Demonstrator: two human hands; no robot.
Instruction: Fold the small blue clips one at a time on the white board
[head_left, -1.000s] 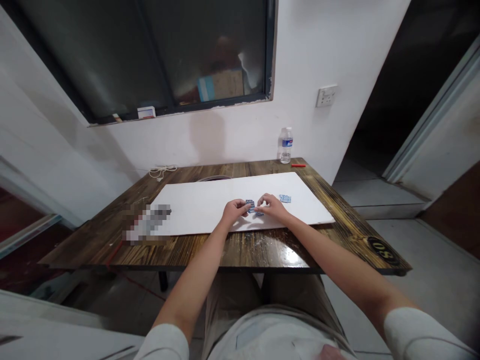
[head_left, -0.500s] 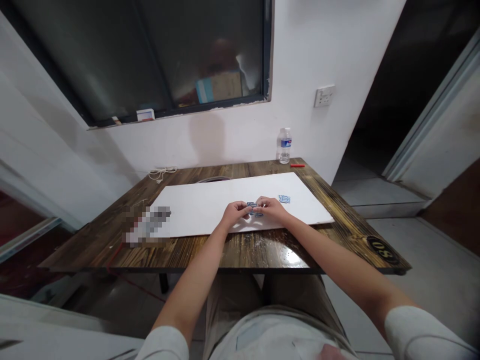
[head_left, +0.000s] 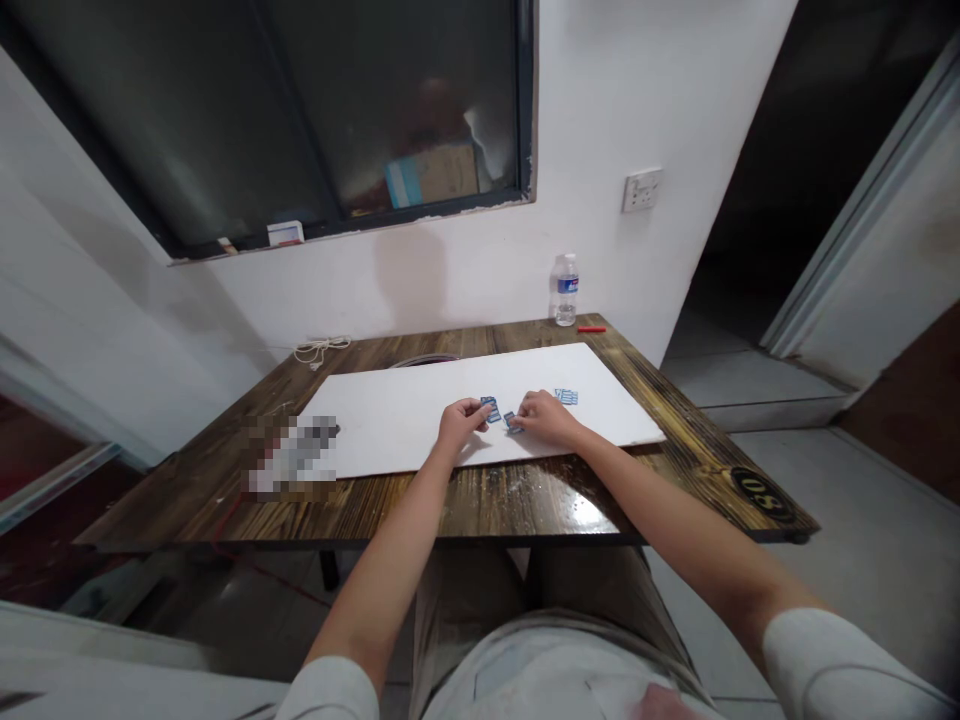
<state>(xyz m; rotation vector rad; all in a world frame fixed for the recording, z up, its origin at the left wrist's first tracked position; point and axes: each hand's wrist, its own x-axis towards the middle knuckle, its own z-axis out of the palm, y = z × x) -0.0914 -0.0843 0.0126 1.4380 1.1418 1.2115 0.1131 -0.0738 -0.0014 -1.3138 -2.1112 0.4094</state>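
- Touching a small flat blue piece (head_left: 513, 423) with our right hand (head_left: 547, 419); its grip we cannot tell.
- Our left hand (head_left: 459, 424) clamps dark-blue striped flat pieces (head_left: 490, 407).
- Farther right, pale-blue striped pieces (head_left: 567, 397) lie on the white rectangular board (head_left: 390, 410).

I see a bare stretch of the white board (head_left: 397, 420) on its left half, open from above. Toward its right half, my left hand (head_left: 459, 425) and right hand (head_left: 547, 418) block the near side, with blue-patterned cards (head_left: 490, 409) at the left fingertips. The blue-striped stack (head_left: 566, 397) obstructs just beyond my right hand; past it, the right end lies open. Pixelation hides the near-left corner. Behind the board's far-right corner stands the water bottle (head_left: 567, 292).
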